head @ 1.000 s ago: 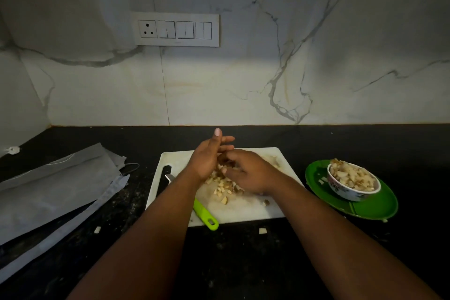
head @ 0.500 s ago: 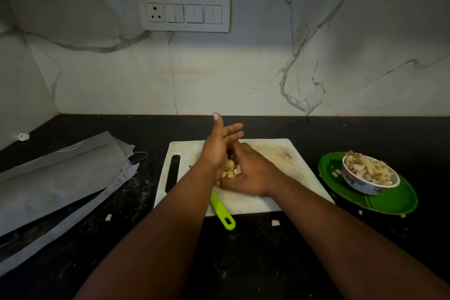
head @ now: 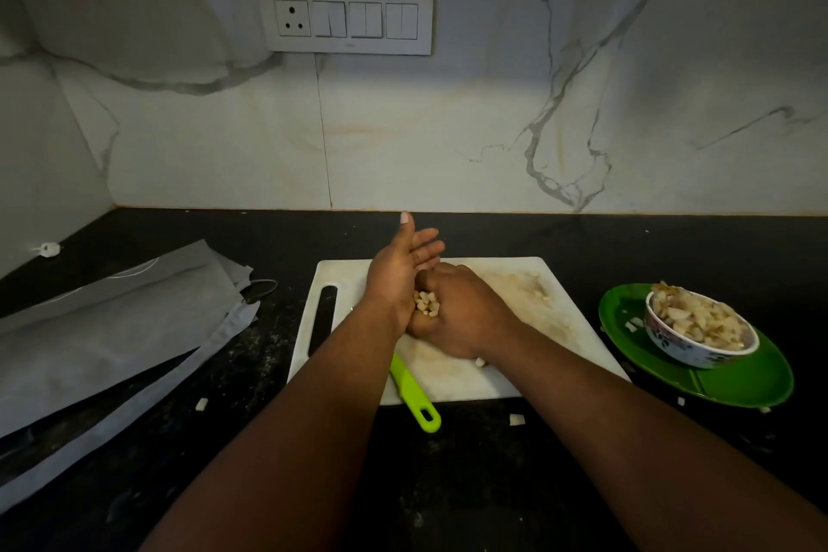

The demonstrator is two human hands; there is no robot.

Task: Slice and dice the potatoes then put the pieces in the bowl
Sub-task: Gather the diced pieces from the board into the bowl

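Grey sheets [head: 112, 327] lie below a switchboard [head: 349, 19].

Black counter [head: 493, 484]: cutting board [head: 528, 305], green plate [head: 739, 381], grey sheets [head: 112, 327].

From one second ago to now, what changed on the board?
The hands, left hand and right hand, gathered the loose diced potato off the cutting board and now cup it between them. The knife, bowl and green plate stayed put.
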